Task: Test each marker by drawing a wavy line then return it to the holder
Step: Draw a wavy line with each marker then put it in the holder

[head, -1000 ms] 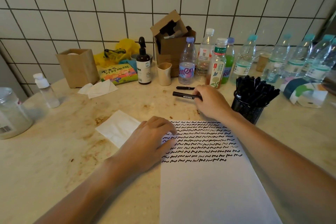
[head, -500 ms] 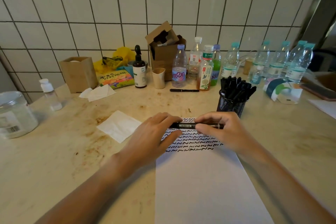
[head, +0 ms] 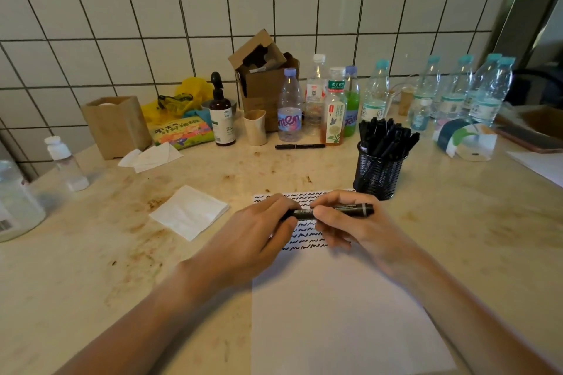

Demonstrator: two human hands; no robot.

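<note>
Marker [head: 335, 211] now gripped by both hands, raised over paper [head: 335, 298]

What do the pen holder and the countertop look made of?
Holder: black metal mesh, most likely; a fine see-through grid shows the markers inside. Countertop: polished stone or a stone-look surface; beige, faintly veined, slightly glossy, with brown stains.

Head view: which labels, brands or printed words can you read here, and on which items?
"anten": purple-capped bottle, first letters hidden.
"东方树叶": tea bottle, green band.
Colourful packet: large Chinese print, too blurred.
Marker held in both hands: white print too small.
Pump bottle and clear water bottles: unreadable.
Jar: barcode only.
</note>
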